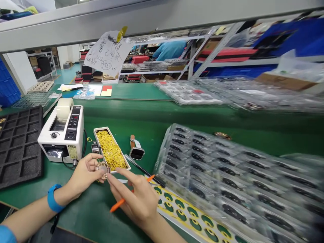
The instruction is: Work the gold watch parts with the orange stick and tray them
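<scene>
My left hand (pixel 86 172), with a blue band on its wrist, pinches a small round gold-coloured part like a watch case (pixel 103 168) above the green bench. My right hand (pixel 141 197) has an orange pen-like stick (pixel 117 205) tucked between its fingers. The fingertips of that hand are at the right edge of the round part; whether they grip it I cannot tell. Just beyond both hands lies a white box (pixel 128 165) filled with yellow rings (pixel 108 145). A small metal tally counter (pixel 95 147) stands against its left side.
A white tape dispenser (pixel 63 131) and a black compartment tray (pixel 21 148) stand left. Rightward are a smartwatch (pixel 137 153), a black pen (pixel 144 170), a sticker sheet (pixel 181 214) and a large clear tray (pixel 186 182) holding dark curved parts. A grey beam (pixel 152 20) crosses overhead.
</scene>
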The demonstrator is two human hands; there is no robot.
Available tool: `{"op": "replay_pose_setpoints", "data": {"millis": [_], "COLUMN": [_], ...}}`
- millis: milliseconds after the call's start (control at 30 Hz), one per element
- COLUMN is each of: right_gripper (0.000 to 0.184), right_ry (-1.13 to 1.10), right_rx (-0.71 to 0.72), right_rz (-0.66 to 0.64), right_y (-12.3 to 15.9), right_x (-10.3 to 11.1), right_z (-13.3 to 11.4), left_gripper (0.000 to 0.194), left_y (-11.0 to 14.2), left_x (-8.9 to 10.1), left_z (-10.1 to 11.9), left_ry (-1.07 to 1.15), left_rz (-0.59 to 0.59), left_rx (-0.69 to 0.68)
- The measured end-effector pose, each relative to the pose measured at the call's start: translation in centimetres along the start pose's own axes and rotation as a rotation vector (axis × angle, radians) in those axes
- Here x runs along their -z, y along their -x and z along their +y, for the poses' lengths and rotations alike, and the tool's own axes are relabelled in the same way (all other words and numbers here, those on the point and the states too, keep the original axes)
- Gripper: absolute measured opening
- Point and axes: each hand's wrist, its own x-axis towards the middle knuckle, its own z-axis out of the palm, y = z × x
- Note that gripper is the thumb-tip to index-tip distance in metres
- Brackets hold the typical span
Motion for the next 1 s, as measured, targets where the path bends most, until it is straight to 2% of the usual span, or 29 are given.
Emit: {"op": "replay_pose_setpoints", "data": {"millis": [167,367,567,767,1000], "right_gripper": [0.011,0.009,0.007,0.011,0.011], "right_ry": [-0.048,-0.096,-0.127,-0.190,-0.210], "right_rx": [-0.090,-0.114,-0.067,0.045,0.007], "right_rz": [-0.101,-0.115,-0.116,-0.120,-0.136], "right_y": [-0.1,-0.1,-0.1,-0.2,0.1], "right_x": [-1.0,-1.3,-1.4,-1.4,-1.2], "right_z": [0.4,0.7,0.8,1.6,1.3], "left_gripper": [0.037,0.036,0.032,0.025,0.024], "left_y": [0.6,0.8,1.0,0.9,1.0], "left_x": [-0.3,-0.1,-0.2,-0.4,-0.2], "left_z": [-0.1,-0.5,-0.9,-1.2,-1.2], "left_ry": [-0.037,-0.149,-0.257,-0.233,-0.283], "left_rz": [-0.063,-0.100,-0.063,-0.047,-0.048], "left_rx": [-0.026,-0.072,-0.091,-0.085,-0.131]}}
